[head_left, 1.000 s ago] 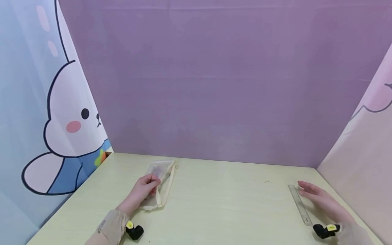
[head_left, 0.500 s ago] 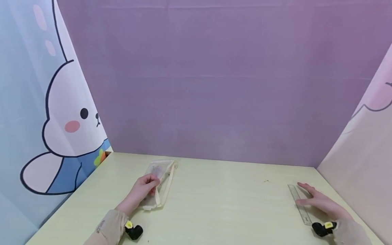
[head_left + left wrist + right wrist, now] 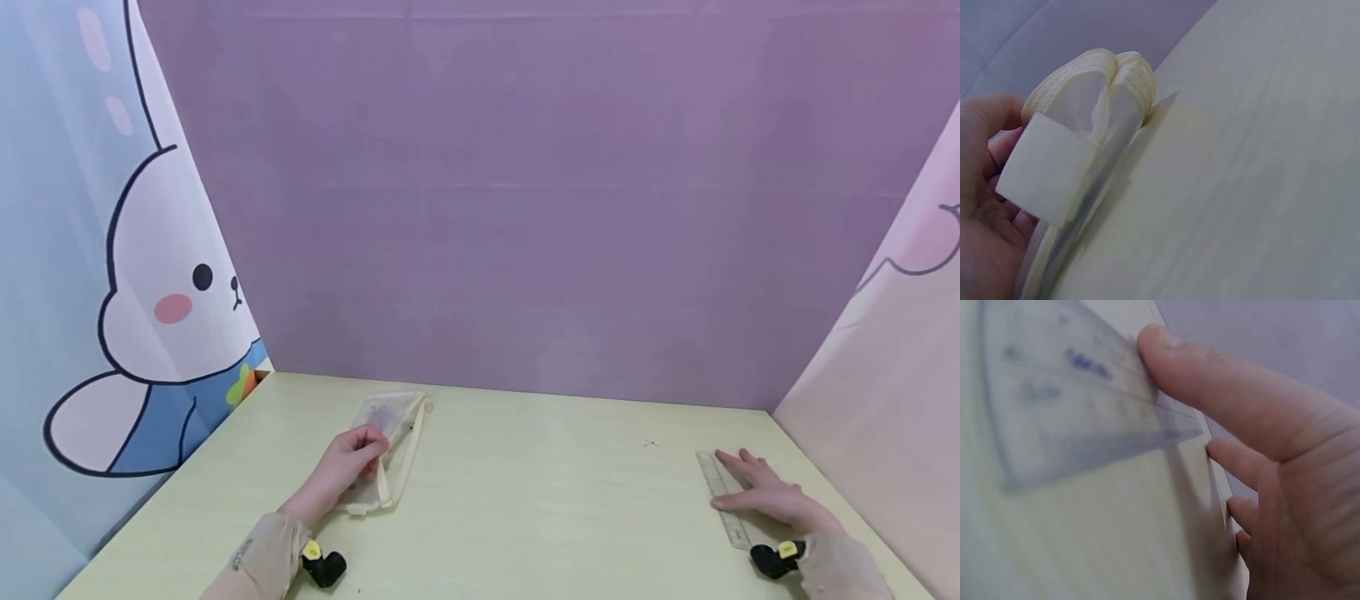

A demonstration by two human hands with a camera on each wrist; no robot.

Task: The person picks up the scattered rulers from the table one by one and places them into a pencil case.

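Observation:
A pale, see-through zip pouch (image 3: 381,410) lies on the left of the table, its mouth gaping towards the right. My left hand (image 3: 348,458) pinches its upper side near the opening. Up close in the left wrist view, the pouch's cream zipper tape (image 3: 1138,81) bulges and a white fabric tab (image 3: 1044,165) sticks out beside the palm. On the right, a clear ruler (image 3: 733,527) lies flat. My right hand (image 3: 772,493) spreads over it, thumb across its near edge and fingers extended past its far part. Printed marks on the ruler (image 3: 1041,394) blur in the right wrist view.
The pale wooden table (image 3: 540,500) ends at a purple backdrop (image 3: 525,208). A rabbit-printed curtain (image 3: 165,275) borders the left side and a pink one (image 3: 892,358) the right. Tiny dark specks (image 3: 651,443) mark the tabletop left of the ruler.
My right hand has moved left and down over the ruler, thumb and fingers spreading apart. The left hand keeps its pinch on the pouch. The head view has shifted slightly.

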